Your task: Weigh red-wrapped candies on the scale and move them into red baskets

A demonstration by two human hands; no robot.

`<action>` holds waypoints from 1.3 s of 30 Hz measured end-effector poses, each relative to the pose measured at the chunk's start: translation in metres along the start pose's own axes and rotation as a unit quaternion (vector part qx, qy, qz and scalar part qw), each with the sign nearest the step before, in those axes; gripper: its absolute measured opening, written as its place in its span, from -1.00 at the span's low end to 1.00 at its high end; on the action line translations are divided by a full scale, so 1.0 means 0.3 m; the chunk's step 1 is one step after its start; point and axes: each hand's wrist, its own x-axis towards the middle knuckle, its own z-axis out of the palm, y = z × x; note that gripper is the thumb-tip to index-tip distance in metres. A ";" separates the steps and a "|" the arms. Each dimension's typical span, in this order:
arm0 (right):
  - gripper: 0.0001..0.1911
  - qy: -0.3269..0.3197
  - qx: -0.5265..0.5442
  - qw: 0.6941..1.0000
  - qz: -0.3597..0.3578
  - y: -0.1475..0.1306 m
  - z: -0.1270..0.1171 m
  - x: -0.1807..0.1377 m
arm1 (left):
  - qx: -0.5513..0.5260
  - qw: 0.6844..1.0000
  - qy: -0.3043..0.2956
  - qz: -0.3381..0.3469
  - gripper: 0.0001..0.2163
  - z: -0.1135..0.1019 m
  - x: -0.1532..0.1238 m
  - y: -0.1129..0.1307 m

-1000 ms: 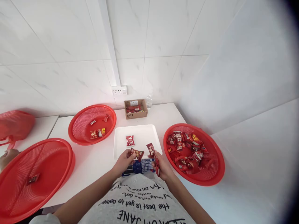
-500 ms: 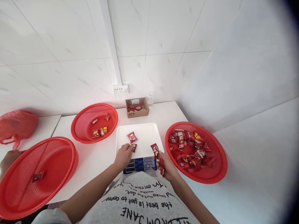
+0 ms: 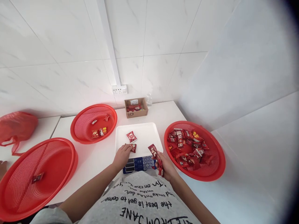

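Below frame centre, your half-curled left hand point(image 3: 121, 156) touches a red packet point(image 3: 134, 147), grip unclear; your right hand point(image 3: 166, 165) clasps dark-red packets point(image 3: 153, 150).

Lighting bright, even and cool. Wall point(image 3: 126, 37) beyond both hands pale, low in contrast; a faint pink tint shows on it, beyond and left of the left hand point(image 3: 122, 155). Wall surface right of the right hand point(image 3: 166, 166) greyer, softly shaded. Tabletop point(image 3: 93, 158) around the left hand carries weak, diffuse shadows. Wide-angle distortion noted: basket point(image 3: 68, 155) left of the left hand stretched. Black vignette at far right. Small wrapper print softened.
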 end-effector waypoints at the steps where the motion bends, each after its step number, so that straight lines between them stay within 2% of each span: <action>1: -0.80 0.002 -0.001 1.000 0.001 0.001 0.001 -0.002 | 0.004 1.000 0.002 0.005 -0.67 0.006 -0.009 -0.002; 8: -0.81 0.000 -0.001 1.000 0.000 0.000 0.006 -0.010 | 0.038 0.999 -0.010 0.018 -0.57 0.014 -0.046 0.008; 14: -0.80 0.002 -0.004 1.000 0.001 0.008 -0.001 -0.010 | 0.065 0.998 -0.004 0.001 -0.61 0.012 -0.045 0.023; 39: -0.72 -0.018 -0.016 1.000 -0.002 0.021 0.015 0.013 | 0.027 0.999 -0.007 -0.033 -0.63 0.007 -0.050 0.038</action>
